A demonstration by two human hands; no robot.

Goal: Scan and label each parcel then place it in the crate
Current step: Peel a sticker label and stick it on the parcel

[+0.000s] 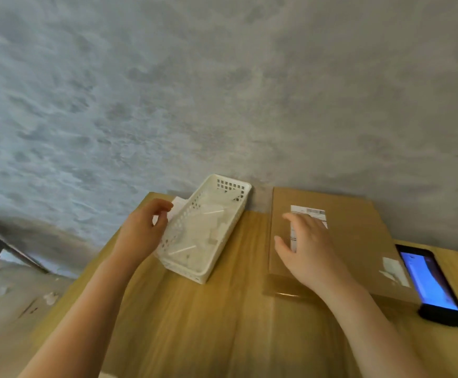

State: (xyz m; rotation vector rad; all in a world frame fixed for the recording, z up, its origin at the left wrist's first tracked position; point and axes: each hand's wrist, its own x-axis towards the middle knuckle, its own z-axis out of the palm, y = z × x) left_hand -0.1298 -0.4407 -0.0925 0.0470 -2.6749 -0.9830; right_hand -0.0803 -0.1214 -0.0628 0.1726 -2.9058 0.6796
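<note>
A flat brown cardboard parcel lies at the back right of the wooden table. A white barcode label sits on its top, and my right hand rests flat over that label with fingers spread. A white perforated plastic crate stands at an angle at the back middle, with several clear plastic pieces inside. My left hand hovers beside the crate's left wall, fingers loosely curled and holding nothing. A black phone with a lit blue screen lies right of the parcel.
White paper pokes out behind the crate's left side. A grey textured wall runs directly behind the table. The table's left edge drops off to the floor. A white scrap sticks to the parcel's near right corner.
</note>
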